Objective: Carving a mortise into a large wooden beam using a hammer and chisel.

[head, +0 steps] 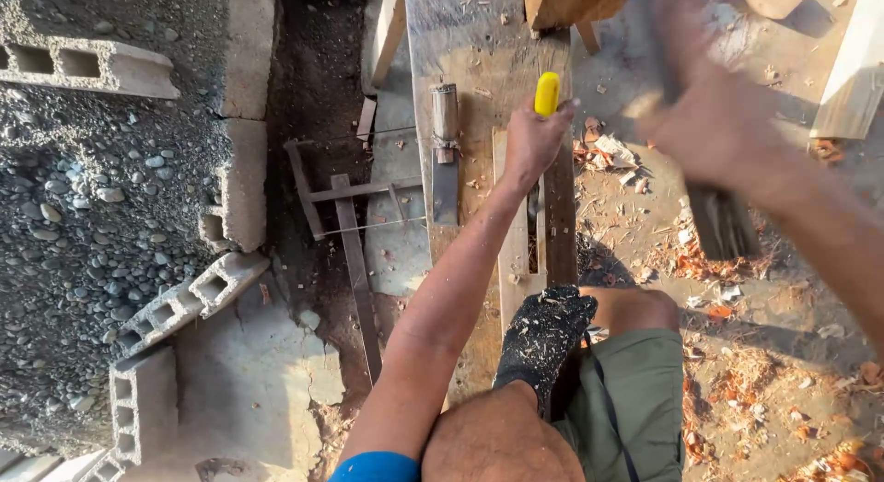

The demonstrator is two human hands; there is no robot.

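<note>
Chisel [546, 95], yellow-handled, stood nearly upright in the left hand [532, 141], its handle top sticking out above the curled fingers [552, 114], which were wrapped tight round the shaft below. Its blade ran down out of sight behind the hand, toward a dark slot in the strip [514, 233] of wood lying along the plank [479, 68]. The right hand [714, 123] hung raised and blurred to the right of the chisel, well apart from it; a dark blurred mallet [723, 220] appeared to be in its grasp, though how the fingers closed was not clear. A foot in a black speckled sock [543, 335] pressed on the near end of the strip. A plane [446, 150] with a metal body lay on the plank just left of the left hand. A frame saw [350, 215] lay on the ground to the left of the plank. Concrete blocks [189, 298] edged a bed of gravel [83, 197] farther left. Wood chips [700, 261] littered the ground at right.
</note>
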